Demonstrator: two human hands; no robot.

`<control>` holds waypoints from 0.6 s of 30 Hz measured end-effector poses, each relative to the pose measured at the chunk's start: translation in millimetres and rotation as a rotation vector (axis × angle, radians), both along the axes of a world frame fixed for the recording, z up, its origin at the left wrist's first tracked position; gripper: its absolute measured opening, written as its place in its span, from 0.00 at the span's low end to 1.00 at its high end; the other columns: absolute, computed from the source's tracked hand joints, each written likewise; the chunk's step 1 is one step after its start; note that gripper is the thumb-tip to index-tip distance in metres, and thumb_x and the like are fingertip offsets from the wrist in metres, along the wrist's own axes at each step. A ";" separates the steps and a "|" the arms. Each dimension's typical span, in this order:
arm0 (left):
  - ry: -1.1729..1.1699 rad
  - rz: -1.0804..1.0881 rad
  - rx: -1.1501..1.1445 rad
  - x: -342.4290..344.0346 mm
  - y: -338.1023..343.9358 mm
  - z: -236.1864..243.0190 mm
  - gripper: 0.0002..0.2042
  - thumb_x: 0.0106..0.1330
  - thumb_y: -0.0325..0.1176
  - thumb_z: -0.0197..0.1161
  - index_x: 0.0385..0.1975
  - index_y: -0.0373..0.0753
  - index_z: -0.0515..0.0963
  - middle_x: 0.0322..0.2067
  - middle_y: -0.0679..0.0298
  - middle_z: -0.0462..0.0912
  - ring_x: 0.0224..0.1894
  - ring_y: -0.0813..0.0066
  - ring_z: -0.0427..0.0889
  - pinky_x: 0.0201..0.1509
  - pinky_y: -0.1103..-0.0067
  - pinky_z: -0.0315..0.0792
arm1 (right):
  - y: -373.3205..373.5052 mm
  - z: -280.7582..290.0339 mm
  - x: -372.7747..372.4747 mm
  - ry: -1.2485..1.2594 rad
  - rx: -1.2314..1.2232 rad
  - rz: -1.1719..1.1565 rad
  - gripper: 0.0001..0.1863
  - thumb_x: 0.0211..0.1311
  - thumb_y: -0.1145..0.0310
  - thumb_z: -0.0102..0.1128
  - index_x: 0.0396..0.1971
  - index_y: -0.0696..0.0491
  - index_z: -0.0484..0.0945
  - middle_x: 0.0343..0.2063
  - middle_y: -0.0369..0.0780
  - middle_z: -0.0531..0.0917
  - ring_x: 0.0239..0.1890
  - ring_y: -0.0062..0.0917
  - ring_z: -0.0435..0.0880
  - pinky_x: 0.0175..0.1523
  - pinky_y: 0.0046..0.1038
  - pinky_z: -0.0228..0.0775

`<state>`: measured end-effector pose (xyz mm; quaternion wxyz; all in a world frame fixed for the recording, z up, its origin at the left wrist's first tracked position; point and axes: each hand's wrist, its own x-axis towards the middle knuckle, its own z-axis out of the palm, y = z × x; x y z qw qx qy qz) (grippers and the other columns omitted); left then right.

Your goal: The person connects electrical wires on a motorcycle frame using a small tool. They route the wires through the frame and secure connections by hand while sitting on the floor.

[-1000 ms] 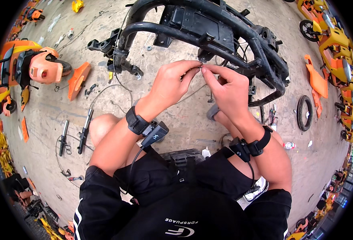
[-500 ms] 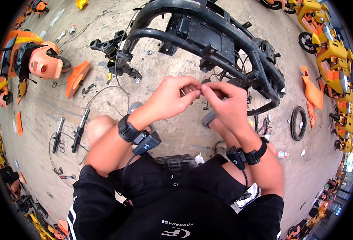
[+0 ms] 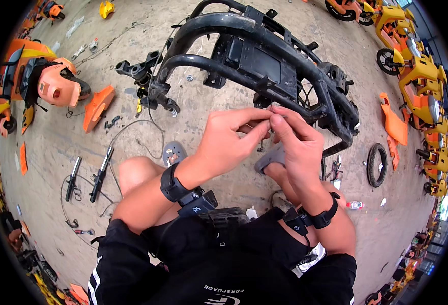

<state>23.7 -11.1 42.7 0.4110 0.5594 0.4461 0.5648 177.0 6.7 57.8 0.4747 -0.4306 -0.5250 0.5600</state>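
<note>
Both hands are up front, left hand and right hand pinched narrow, fingertips meeting. Might be some tiny bit between them, but it's too small for me to tell. The black frame sits on the concrete floor just beyond the hands, and they overlap its near edge in view; can't say if they're touching it. Off left there's two rods side by side, an orange panel and a scooter. Over right, a loose tyre and a bottle.
</note>
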 end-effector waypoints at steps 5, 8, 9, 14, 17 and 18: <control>-0.059 -0.003 0.019 7.5 -3.4 2.7 0.10 0.64 0.20 0.62 0.45 0.30 0.80 0.34 0.55 0.87 0.35 0.72 0.88 0.40 0.81 0.81 | 3.7 6.3 -0.7 0.048 -0.049 -0.091 0.10 0.64 0.71 0.65 0.40 0.63 0.84 0.39 0.41 0.86 0.41 0.20 0.83 0.49 0.22 0.75; 0.111 0.031 0.152 2.9 -1.0 0.4 0.09 0.63 0.20 0.63 0.42 0.29 0.81 0.32 0.55 0.87 0.34 0.73 0.88 0.38 0.81 0.81 | 5.2 9.2 1.2 -0.037 -0.069 -0.048 0.11 0.65 0.69 0.65 0.40 0.63 0.84 0.38 0.41 0.86 0.40 0.18 0.82 0.47 0.20 0.73; 0.165 0.056 0.171 0.0 -0.3 0.4 0.08 0.63 0.21 0.63 0.41 0.29 0.81 0.31 0.55 0.87 0.33 0.73 0.88 0.37 0.81 0.81 | 5.2 6.8 -0.1 -0.022 -0.064 -0.060 0.12 0.65 0.68 0.64 0.39 0.63 0.84 0.36 0.40 0.87 0.39 0.16 0.81 0.46 0.18 0.72; 0.158 0.144 0.093 -8.0 8.3 -0.7 0.05 0.64 0.24 0.64 0.36 0.29 0.82 0.27 0.58 0.87 0.28 0.77 0.87 0.30 0.84 0.78 | 9.8 14.2 -2.3 -0.048 -0.105 -0.035 0.13 0.66 0.66 0.64 0.37 0.63 0.85 0.32 0.38 0.87 0.36 0.13 0.79 0.42 0.17 0.71; 0.135 0.168 0.052 -10.0 12.4 0.4 0.06 0.65 0.25 0.63 0.36 0.29 0.82 0.25 0.60 0.85 0.25 0.79 0.85 0.27 0.85 0.76 | 11.5 13.5 -6.3 -0.035 -0.127 -0.024 0.13 0.65 0.65 0.64 0.36 0.62 0.85 0.32 0.37 0.87 0.33 0.12 0.77 0.39 0.16 0.69; 0.147 0.168 0.043 -10.9 13.8 1.3 0.06 0.65 0.25 0.63 0.36 0.29 0.82 0.24 0.61 0.85 0.25 0.80 0.85 0.26 0.85 0.75 | 11.9 12.5 -7.4 -0.031 -0.135 -0.024 0.13 0.65 0.65 0.65 0.36 0.62 0.85 0.32 0.37 0.87 0.31 0.11 0.76 0.38 0.16 0.69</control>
